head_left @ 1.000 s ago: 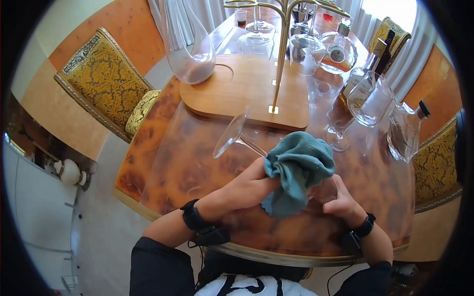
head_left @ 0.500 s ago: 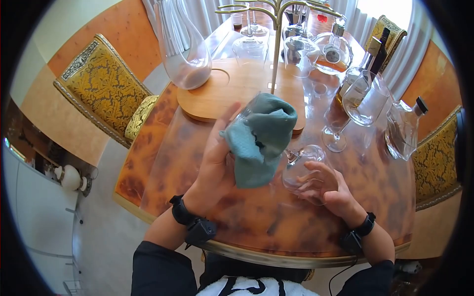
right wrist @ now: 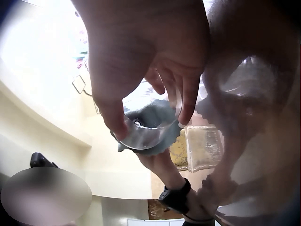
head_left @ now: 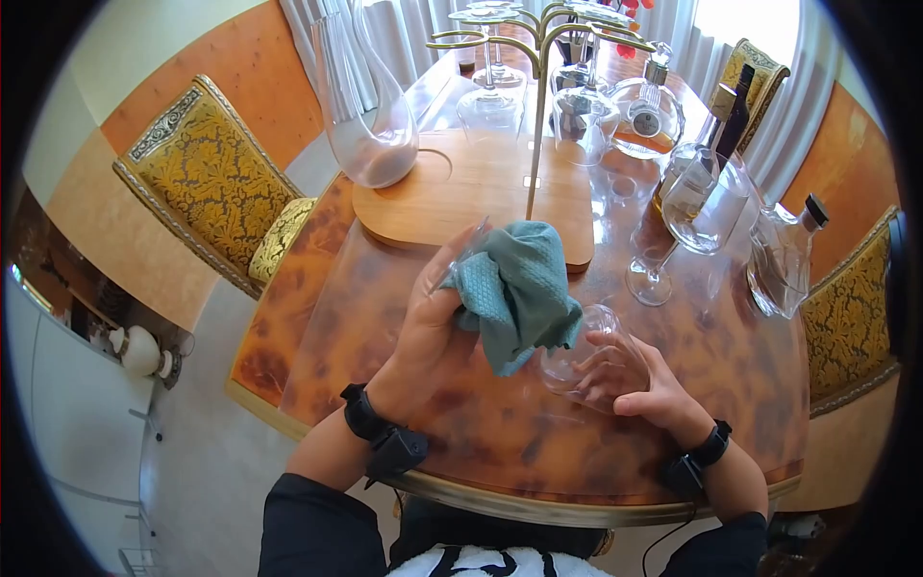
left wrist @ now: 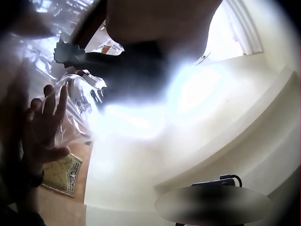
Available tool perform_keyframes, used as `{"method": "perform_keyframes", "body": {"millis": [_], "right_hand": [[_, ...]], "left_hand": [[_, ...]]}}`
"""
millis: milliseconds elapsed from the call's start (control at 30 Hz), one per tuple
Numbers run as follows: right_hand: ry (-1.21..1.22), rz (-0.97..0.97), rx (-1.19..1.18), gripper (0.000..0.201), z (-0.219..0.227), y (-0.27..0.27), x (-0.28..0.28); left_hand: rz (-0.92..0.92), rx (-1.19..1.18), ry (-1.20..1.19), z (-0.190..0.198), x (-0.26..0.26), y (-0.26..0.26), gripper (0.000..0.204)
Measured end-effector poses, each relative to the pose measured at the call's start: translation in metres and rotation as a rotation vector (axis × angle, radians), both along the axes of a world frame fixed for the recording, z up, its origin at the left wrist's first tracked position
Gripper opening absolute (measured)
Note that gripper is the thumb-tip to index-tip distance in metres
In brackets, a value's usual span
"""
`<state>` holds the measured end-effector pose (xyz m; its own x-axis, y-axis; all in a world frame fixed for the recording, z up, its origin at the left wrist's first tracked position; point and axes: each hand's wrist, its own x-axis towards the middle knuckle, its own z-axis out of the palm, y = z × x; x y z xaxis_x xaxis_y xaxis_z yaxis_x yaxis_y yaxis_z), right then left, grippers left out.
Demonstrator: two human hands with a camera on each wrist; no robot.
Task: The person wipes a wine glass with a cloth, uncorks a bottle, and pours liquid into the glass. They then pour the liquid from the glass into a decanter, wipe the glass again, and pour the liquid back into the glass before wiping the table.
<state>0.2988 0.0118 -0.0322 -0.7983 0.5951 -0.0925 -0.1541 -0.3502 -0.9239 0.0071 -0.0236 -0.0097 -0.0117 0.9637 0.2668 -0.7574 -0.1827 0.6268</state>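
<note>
A teal cloth (head_left: 519, 293) is bunched around the foot and stem of a wine glass, held sideways over the table. My left hand (head_left: 423, 332) grips the cloth, and part of the clear foot (head_left: 465, 255) shows beside its fingers. The stem is hidden under the fabric. My right hand (head_left: 663, 389) holds the glass bowl (head_left: 567, 370), thumb on one side and fingers on the other. In the right wrist view the round rim of the wine glass (right wrist: 143, 145) faces that palm, with the cloth (right wrist: 160, 110) beyond it.
Ahead stands a wooden base (head_left: 413, 216) with a brass rack (head_left: 536, 144) of hanging glasses and a large decanter (head_left: 375, 159). To the right are another wine glass (head_left: 707, 216), a square decanter (head_left: 781, 255) and bottles. The table (head_left: 327, 385) has a glossy surface.
My left hand has turned and shifted from the stem to the foot, bringing the cloth over it. The bowl has stayed in my right hand, tilting slightly.
</note>
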Motion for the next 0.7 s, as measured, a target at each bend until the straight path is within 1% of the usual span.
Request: {"method": "perform_keyframes", "body": {"millis": [67, 100, 167, 200, 267, 300, 367, 400, 467, 500, 567, 600, 700], "right_hand": [[0.003, -0.011, -0.015, 0.092, -0.001, 0.001, 0.0], [0.003, -0.012, -0.015, 0.092, -0.001, 0.001, 0.0], [-0.009, -0.028, -0.036, 0.094, -0.001, 0.002, 0.001], [-0.006, -0.029, -0.036, 0.094, -0.002, 0.002, 0.002], [0.015, -0.045, -0.045, 0.098, -0.004, 0.002, 0.003], [0.017, -0.041, -0.04, 0.098, -0.004, 0.002, 0.002], [0.08, -0.068, -0.045, 0.1, -0.006, 0.001, 0.001], [0.078, -0.064, -0.048, 0.1, -0.007, 0.001, 0.002], [0.155, -0.06, -0.067, 0.103, -0.012, 0.003, 0.002], [0.157, -0.061, -0.065, 0.103, -0.011, 0.004, 0.003], [0.185, -0.057, -0.081, 0.104, -0.011, 0.005, 0.004], [0.185, -0.057, -0.079, 0.104, -0.01, 0.006, 0.004], [0.13, -0.084, -0.066, 0.103, -0.008, 0.004, 0.003]], "left_hand": [[-0.051, 0.008, -0.002, -0.002, 0.0, 0.0, 0.059], [-0.051, 0.008, -0.002, -0.004, 0.0, -0.001, 0.059], [-0.141, -0.117, -0.108, -0.006, -0.002, -0.001, 0.057], [-0.142, -0.117, -0.106, -0.002, 0.001, -0.002, 0.057], [-0.166, -0.033, 0.023, 0.01, 0.007, -0.003, 0.056], [-0.162, -0.028, 0.025, 0.012, 0.005, -0.002, 0.056], [-0.09, -0.03, 0.22, 0.013, 0.0, -0.001, 0.055], [-0.087, -0.033, 0.219, 0.012, -0.002, -0.001, 0.055], [-0.084, -0.147, 0.112, 0.009, -0.01, 0.0, 0.051], [-0.084, -0.145, 0.114, 0.006, -0.019, 0.002, 0.051], [-0.376, -0.173, -0.136, -0.004, -0.036, 0.006, 0.047], [-0.376, -0.171, -0.135, -0.007, -0.037, 0.008, 0.047], [-0.225, -0.159, 0.09, -0.017, -0.041, 0.009, 0.046]]}}
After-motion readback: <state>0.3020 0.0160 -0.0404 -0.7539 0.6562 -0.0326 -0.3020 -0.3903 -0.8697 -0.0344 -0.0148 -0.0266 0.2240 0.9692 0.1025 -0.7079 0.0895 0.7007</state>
